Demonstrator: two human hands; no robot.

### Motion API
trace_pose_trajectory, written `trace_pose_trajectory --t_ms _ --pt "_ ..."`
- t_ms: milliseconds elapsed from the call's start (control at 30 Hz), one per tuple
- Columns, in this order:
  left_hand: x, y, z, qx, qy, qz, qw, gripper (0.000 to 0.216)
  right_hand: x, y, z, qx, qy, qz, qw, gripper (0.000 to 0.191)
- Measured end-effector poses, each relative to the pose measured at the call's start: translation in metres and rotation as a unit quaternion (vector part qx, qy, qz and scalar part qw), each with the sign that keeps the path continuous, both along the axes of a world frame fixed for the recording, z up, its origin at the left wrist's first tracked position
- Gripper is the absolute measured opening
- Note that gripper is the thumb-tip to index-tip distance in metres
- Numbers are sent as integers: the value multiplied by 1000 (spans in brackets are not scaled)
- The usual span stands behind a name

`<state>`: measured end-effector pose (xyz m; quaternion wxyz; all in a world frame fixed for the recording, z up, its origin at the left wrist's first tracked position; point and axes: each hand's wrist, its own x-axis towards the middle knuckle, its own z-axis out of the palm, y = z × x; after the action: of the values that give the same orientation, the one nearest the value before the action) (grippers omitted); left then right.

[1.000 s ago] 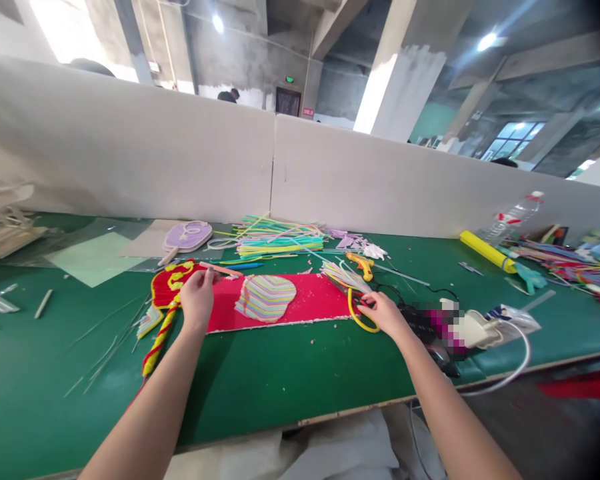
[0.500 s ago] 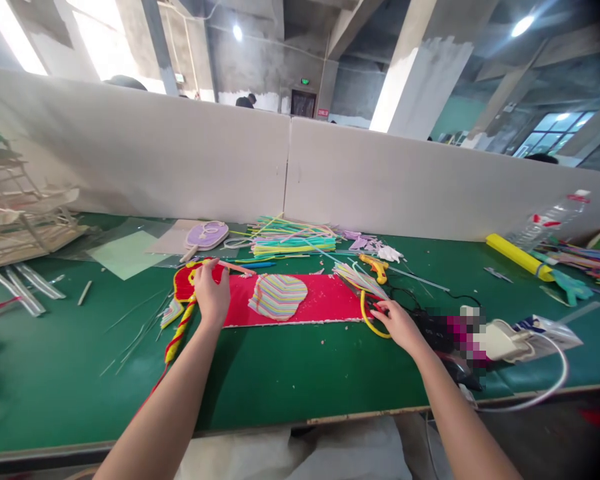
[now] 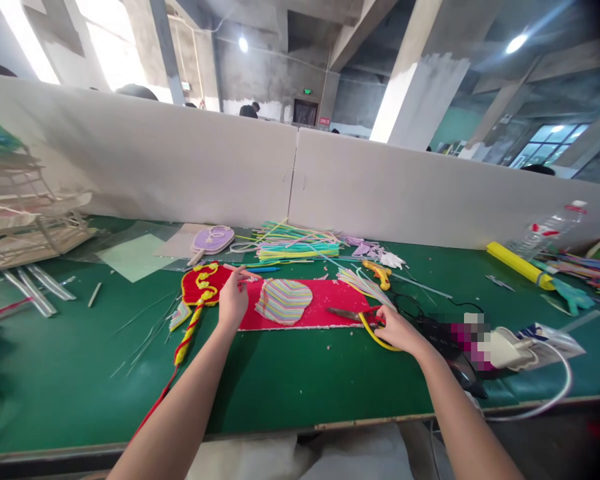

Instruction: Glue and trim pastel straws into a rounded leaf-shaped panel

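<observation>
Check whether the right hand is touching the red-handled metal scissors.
Touching. The head view shows the right hand gripping the red-handled metal scissors by their handles.

Head view faces forward, down at the table [image 3: 290, 380].

You can read nothing for certain: the digits [image 3: 435, 339] on the black device [image 3: 447, 352] just right of your right hand [image 3: 397, 328] are blurred. Far beyond it, the green lit sign [image 3: 307, 91] and red wall sign [image 3: 325, 121] are too small.
</observation>
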<state>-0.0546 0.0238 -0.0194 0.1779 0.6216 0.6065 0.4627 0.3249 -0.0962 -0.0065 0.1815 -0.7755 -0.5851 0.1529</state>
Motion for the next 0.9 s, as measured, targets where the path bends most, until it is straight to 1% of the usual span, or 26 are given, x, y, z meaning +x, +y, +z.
trace_pose_trajectory --t_ms 67,133,233,333,433,500,600,733,800,900 --pt "0 2 -1 -4 4 -12 1000 38 -7 1 8 14 19 4 1000 20" --pt "2 2 -1 -12 14 -24 1000 29 -18 6 16 32 37 0 999 20" --pt "5 1 -3 -29 33 -32 999 24 -42 20 22 68 72 -6 995 28" --pt "7 -2 -5 -51 47 -42 997 22 -72 39 20 92 112 7 989 34" --pt "8 -3 -7 -75 44 -56 995 18 -96 55 10 115 131 13 985 34" --pt "9 -3 -8 -90 26 -69 993 19 -105 62 2 136 133 -1 982 33" --pt "13 -1 -8 -111 -32 -120 986 22 -108 65 -9 158 140 -29 977 35" --pt "23 -4 -4 -123 -139 -206 961 28 -103 65 -18 170 172 -26 970 37" --pt "24 -6 4 -118 -179 -226 950 31 -100 67 -19 178 203 -22 963 40" --pt "21 -6 25 -111 -209 -246 940 34 -99 72 -18 185 278 -13 942 44"
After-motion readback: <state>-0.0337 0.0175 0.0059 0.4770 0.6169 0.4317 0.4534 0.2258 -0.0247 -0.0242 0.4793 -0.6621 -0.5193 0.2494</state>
